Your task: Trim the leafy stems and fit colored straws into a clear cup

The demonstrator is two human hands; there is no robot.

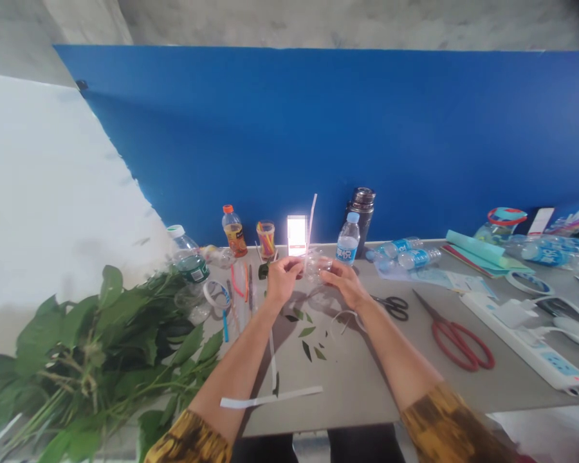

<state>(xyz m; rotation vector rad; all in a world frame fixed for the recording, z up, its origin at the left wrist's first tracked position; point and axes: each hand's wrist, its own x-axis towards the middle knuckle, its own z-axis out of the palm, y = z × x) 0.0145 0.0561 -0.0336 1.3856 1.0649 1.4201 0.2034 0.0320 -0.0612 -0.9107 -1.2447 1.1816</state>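
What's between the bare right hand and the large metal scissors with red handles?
Smaller scissors with black handles lie on the grey table between the right hand and the red-handled scissors, in the head view.

L hand [282, 280], R hand [345, 283], nr. tog., curled

No text legible, bottle labels [347, 250] included

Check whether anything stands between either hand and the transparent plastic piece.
Nothing that I can make out: the left hand and right hand hold the transparent plastic piece between them. A thin white strip rises beside the left hand; whether it is pinched against the plastic is too small to tell.
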